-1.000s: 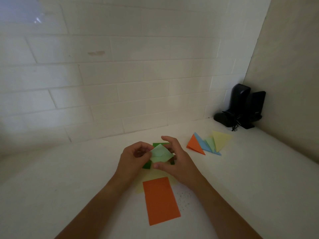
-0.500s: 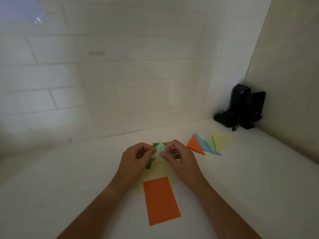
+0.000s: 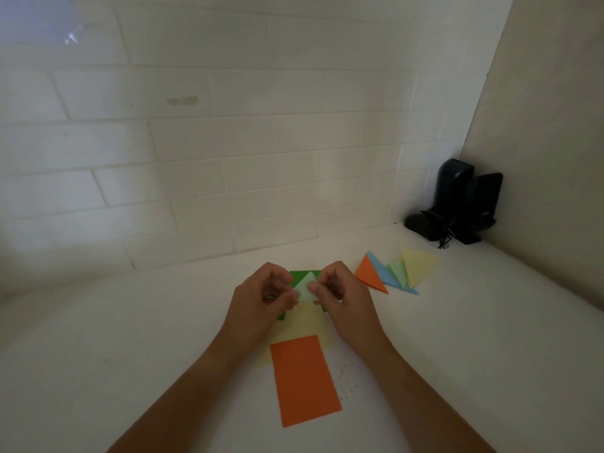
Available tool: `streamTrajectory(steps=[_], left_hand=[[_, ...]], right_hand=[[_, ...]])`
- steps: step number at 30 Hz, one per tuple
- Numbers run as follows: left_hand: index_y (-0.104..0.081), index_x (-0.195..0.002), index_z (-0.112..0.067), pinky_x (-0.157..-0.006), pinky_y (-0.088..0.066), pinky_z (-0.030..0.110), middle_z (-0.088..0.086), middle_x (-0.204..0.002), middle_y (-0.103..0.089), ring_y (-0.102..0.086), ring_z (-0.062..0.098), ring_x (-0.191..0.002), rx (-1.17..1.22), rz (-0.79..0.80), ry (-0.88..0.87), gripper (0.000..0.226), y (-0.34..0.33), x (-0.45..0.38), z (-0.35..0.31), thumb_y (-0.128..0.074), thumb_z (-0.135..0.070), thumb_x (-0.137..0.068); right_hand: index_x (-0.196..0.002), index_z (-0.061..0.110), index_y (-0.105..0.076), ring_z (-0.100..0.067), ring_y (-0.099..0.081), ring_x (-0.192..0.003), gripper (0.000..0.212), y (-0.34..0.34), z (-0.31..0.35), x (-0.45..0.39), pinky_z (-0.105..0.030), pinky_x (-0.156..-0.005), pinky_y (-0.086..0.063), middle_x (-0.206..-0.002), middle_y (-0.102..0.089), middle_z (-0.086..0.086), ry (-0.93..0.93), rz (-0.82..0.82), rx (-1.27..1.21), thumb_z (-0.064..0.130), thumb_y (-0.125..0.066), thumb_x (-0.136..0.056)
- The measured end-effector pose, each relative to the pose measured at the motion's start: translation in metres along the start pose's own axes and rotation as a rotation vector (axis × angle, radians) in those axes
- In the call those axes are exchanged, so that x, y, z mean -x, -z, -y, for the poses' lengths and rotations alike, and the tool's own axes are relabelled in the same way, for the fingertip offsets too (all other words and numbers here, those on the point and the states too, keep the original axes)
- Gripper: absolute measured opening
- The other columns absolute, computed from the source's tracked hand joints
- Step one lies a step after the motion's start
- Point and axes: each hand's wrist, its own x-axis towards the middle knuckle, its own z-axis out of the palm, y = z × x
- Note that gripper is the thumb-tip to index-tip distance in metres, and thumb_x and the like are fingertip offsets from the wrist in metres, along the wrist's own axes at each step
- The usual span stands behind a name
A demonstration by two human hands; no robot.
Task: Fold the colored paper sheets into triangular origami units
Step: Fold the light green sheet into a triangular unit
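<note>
Paper triangle (image 3: 306,289), pale green, pinched between left hand (image 3: 261,300) and right hand (image 3: 343,300), thumbs on top. Beneath the hands lie dark green sheet (image 3: 299,275), yellow sheet (image 3: 307,323), orange sheet (image 3: 305,379). Folded triangles (image 3: 397,271) lie right of right hand on surface (image 3: 130,338).

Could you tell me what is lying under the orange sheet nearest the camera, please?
A pale yellow sheet lies under the orange sheet, showing past its far edge and left side. Anything beneath the middle is covered.
</note>
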Motion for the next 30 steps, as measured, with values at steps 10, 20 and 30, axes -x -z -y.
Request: streamTrajectory(steps=[10, 20, 30], left_hand=[[-0.075, -0.088, -0.023, -0.069, -0.061, 0.031, -0.004, -0.080, -0.074, -0.071, 0.011, -0.069, -0.137, 0.039, -0.037, 0.009, -0.0011, -0.0018, 0.0032, -0.074, -0.016, -0.094], [-0.076, -0.087, -0.023, -0.067, -0.057, 0.030, -0.005, -0.074, -0.072, -0.068, 0.013, -0.066, -0.138, 0.052, -0.029, 0.008, 0.0002, -0.0013, 0.0009, -0.075, -0.018, -0.093], [-0.072, -0.079, -0.006, -0.057, -0.042, 0.030, 0.018, -0.073, -0.063, -0.053, 0.014, -0.063, 0.093, -0.102, 0.062, 0.024, 0.0054, -0.0028, -0.0040, -0.073, -0.023, -0.095]], right_hand=[[-0.087, 0.021, -0.065, -0.005, -0.055, -0.068, 0.014, 0.0016, 0.0016, 0.0010, -0.016, -0.064, -0.042, -0.074, -0.061, 0.009, 0.056, 0.050, 0.108, 0.017, -0.064, -0.100], [-0.088, 0.018, -0.065, -0.018, -0.059, -0.074, 0.011, 0.0019, 0.0025, 0.0016, -0.026, -0.066, -0.045, -0.079, -0.063, 0.001, 0.079, 0.116, 0.083, 0.013, -0.065, -0.098], [-0.085, 0.017, -0.069, -0.014, -0.061, -0.080, 0.010, 0.0001, 0.0027, 0.0016, -0.020, -0.070, -0.049, -0.084, -0.066, 0.005, 0.044, 0.105, 0.119, 0.016, -0.071, -0.094]])
